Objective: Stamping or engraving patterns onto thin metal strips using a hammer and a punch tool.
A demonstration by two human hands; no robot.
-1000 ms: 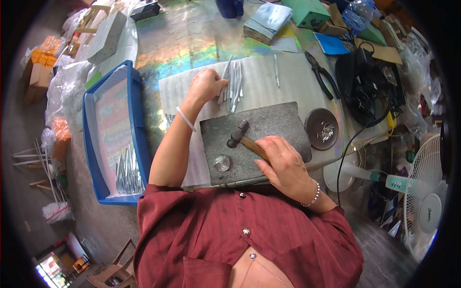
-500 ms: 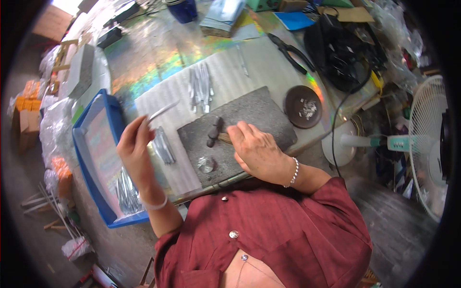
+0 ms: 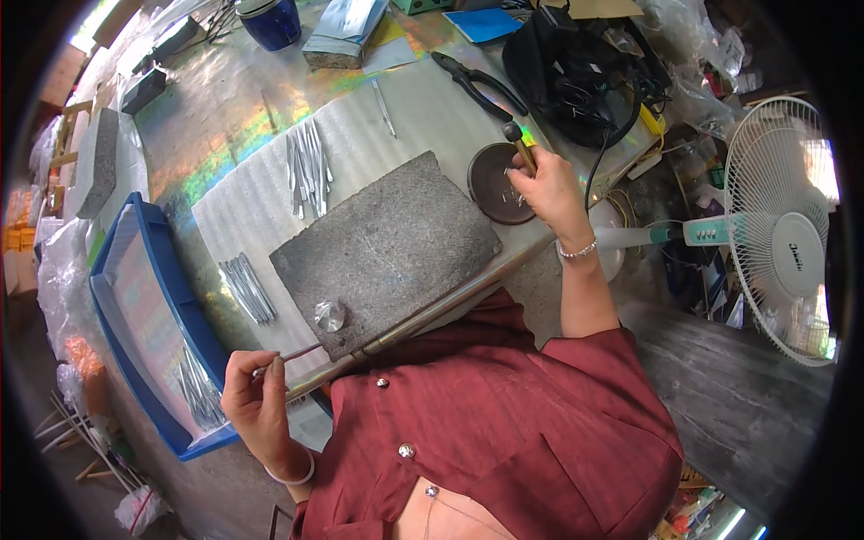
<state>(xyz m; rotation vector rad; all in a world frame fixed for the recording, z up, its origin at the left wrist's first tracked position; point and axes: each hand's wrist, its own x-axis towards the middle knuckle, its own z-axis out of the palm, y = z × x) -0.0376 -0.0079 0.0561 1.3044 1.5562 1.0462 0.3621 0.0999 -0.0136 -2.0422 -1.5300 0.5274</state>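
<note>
My left hand (image 3: 256,396) is pinched on a thin metal strip (image 3: 301,352), which points right toward the lower left corner of a grey stone slab (image 3: 387,243). My right hand (image 3: 553,198) is closed around a small hammer (image 3: 513,132), its dark head pointing up and away. The fingertips hover at a round brown dish (image 3: 486,171) with small pale bits in it. Whether those fingers also hold a bit is too small to tell. On the slab's lower left lies a round, shiny, clear piece (image 3: 329,315).
Silvery strips lie in two bundles, one near (image 3: 247,288) and one farther (image 3: 309,171). More fill a blue tray (image 3: 171,270) at left. Black-handled pliers (image 3: 477,85), a black bag (image 3: 567,76) and a blue cup (image 3: 270,22) sit farther back. A white fan (image 3: 783,234) stands right.
My right hand has lifted the hammer off the slab and carried it right to the dish. My left hand has lowered toward me with its strip. The view has shifted right.
</note>
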